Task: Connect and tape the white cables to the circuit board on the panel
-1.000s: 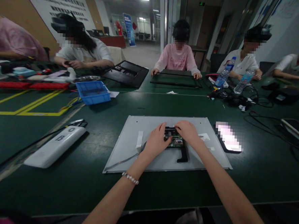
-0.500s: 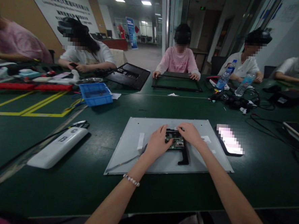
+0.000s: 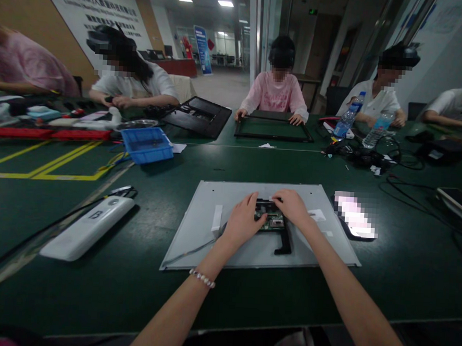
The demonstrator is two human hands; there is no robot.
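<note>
A grey metal panel [image 3: 230,246] lies flat on the green table in front of me. A small green circuit board [image 3: 272,221] sits near its middle, with a black L-shaped strip [image 3: 283,244] running down from it. My left hand [image 3: 242,220] rests on the board's left edge, fingers curled against it. My right hand [image 3: 296,207] covers the board's upper right corner, fingers bent onto it. A white tape strip [image 3: 217,217] is stuck to the panel left of my left hand. A thin cable [image 3: 195,249] runs from the board toward the panel's lower left corner.
A white oblong device [image 3: 89,228] lies to the left, a lit phone [image 3: 354,216] to the right of the panel. Farther off stand a blue bin [image 3: 146,144], a black frame [image 3: 273,129] held by a person opposite, water bottles [image 3: 346,120] and tangled cables [image 3: 367,156]. Several other people sit around the table.
The view has shifted slightly. Both hands stay on the circuit board in nearly the same pose.
</note>
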